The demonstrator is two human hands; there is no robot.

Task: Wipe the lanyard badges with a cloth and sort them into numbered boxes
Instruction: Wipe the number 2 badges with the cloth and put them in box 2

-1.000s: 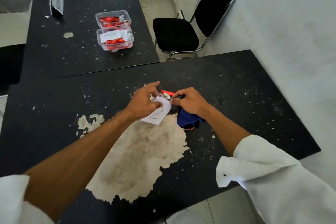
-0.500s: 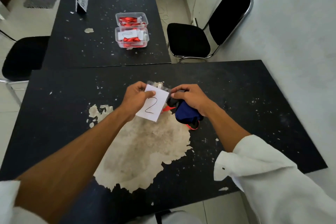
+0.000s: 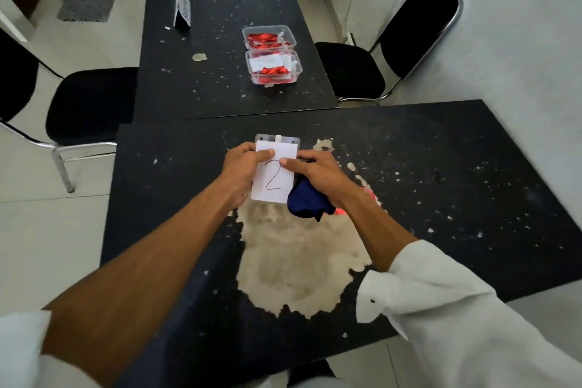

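Step in hand, as judged: wipe/check of one item; sorting not yet done. A rectangular white-card badge [image 3: 274, 181], hand-marked "2" and slipped into a clear plastic sleeve, is held just above the near black tabletop [image 3: 441, 167], face toward the camera. Its left edge is pinched by the left hand [image 3: 242, 167], thumb on the front. The thumb of the right hand [image 3: 321, 176] is pressed on the card face, while a bunched, soft dark-blue cloth [image 3: 307, 203] is gripped in the curled fingers below, touching the badge's lower right corner. A thin red ribbon lanyard [image 3: 370, 195] is glimpsed behind the right wrist; its attachment is hidden.

Next move, prob.: the sleeve is to be rubbed w/ the cloth or, if clean, carried to box no. 2. Two clear, thin-walled rectangular plastic boxes are set touching on the far black tabletop [image 3: 220, 79], well apart from the hands: nearer box [image 3: 299, 69] and farther box [image 3: 293, 36], both w/ red lanyards inside. Their numbers can't be read, so labels must be checked first.

The sleeve looks glossy and slippery. The near top is matt, w/ a pale, rough peeled patch [image 3: 299, 261].
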